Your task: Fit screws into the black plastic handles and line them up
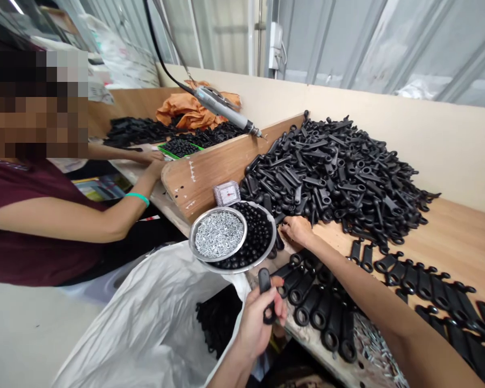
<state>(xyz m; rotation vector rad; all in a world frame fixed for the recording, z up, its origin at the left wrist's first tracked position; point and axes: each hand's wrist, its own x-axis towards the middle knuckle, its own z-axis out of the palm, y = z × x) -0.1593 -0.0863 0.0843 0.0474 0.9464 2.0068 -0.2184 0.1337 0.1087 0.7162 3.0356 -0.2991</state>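
My left hand (pixel 262 311) is closed around a black plastic crank arm (pixel 264 281) with a ring at its lower end, held above the table's front edge. My right hand (pixel 298 230) reaches to the foot of a large pile of black crank arms (pixel 331 172), just right of the bowls. Its fingers are curled at dark parts there, and what lies between them is hidden. A metal bowl of black round knobs (pixel 261 231) stands beside it. On that bowl rests a smaller metal bowl of silver screws (pixel 220 234). Several crank arms (pixel 319 312) lie in a row below my right forearm.
An electric screwdriver (pixel 226 110) hangs over a wooden divider (pixel 210 178). A small square clock (pixel 227 193) leans near the bowls. A white sack (pixel 145 318) gapes below, with black parts inside. Loose screws (pixel 375 345) lie at right. A co-worker (pixel 56 215) sits at left.
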